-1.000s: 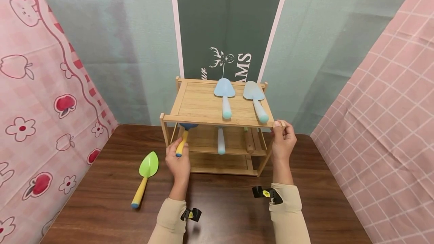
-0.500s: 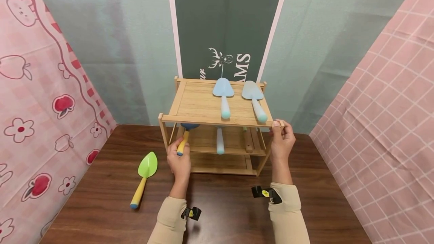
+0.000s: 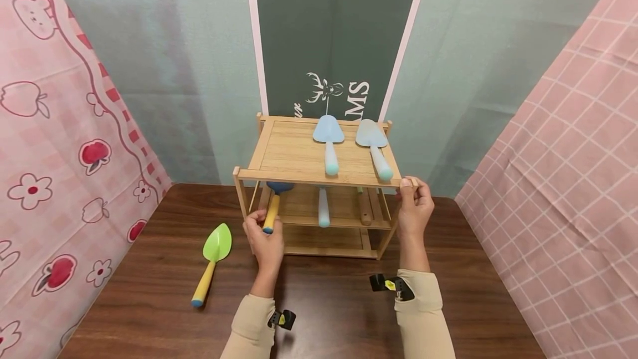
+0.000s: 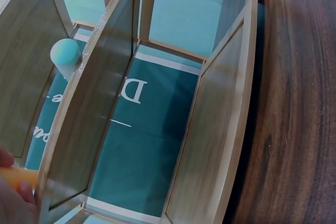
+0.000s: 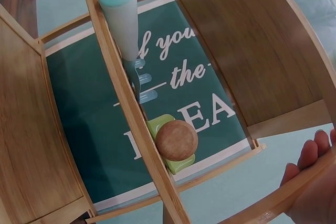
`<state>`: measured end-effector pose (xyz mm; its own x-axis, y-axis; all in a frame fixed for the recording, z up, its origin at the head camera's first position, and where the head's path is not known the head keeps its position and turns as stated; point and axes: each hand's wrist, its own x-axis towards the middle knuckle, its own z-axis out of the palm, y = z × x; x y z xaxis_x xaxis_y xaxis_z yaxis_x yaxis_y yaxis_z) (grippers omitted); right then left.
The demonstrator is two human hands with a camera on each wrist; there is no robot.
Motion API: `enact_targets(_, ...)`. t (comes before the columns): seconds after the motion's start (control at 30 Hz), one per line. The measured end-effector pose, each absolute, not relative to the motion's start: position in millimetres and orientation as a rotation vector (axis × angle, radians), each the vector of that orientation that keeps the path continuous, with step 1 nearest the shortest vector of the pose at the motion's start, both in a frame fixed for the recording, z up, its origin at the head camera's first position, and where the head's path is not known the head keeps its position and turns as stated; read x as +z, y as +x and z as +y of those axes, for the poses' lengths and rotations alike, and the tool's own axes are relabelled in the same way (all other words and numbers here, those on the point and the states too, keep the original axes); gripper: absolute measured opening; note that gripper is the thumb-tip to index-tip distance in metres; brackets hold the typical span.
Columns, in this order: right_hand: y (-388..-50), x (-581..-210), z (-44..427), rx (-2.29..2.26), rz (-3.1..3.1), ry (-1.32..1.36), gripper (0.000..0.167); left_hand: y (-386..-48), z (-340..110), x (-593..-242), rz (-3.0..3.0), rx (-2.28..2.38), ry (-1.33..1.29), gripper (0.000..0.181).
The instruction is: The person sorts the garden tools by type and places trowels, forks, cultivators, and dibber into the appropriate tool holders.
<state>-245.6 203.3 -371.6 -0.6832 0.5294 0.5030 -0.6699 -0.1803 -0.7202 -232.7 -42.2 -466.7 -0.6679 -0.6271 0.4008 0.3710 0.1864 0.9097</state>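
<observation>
At the left end of the wooden rack's [image 3: 279,151] middle shelf, my left hand [image 3: 266,248] holds the yellow handle of a garden tool [image 3: 272,210] by its blue-tipped end. Its dark blue head is partly hidden under the top shelf. In the left wrist view, fingertips [image 4: 25,191] lie against that handle. My right hand [image 3: 416,212] grips the rack's top front right corner. On the middle shelf are a white-handled hand fork [image 3: 324,208] with blue tines and a green-headed tool [image 3: 366,208] with a wooden handle.
Two pale blue trowels, a left one [image 3: 329,131] and a right one [image 3: 371,134], lie on the top shelf. A green trowel [image 3: 217,244] with a yellow handle lies on the brown table [image 3: 339,314], left of the rack. Curtains stand behind and at both sides.
The yellow handle has swung slightly right and come down a little, and my left hand has shifted lower around its end. My right hand stays on the rack's corner.
</observation>
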Motion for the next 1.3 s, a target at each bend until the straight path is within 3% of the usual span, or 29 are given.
enact_targets(0.5,-251,-378,207,1.943,-1.289,0.171,0.008,-225,-51,-472,-1.522,-1.801,0.072,0.024)
enact_targets(0.8,-256,-386,211,1.934,-1.289,0.160,0.007,-226,-48,-478,-1.506,-1.733,0.131,0.027)
enact_targets(1.03,-242,-367,202,1.940,-1.291,0.171,0.007,-210,-46,-452,-1.557,-1.730,0.117,0.028)
enact_targets(1.3,-243,-369,203,1.938,-1.303,0.166,0.008,-208,-48,-452,-1.644,-1.748,0.128,0.027)
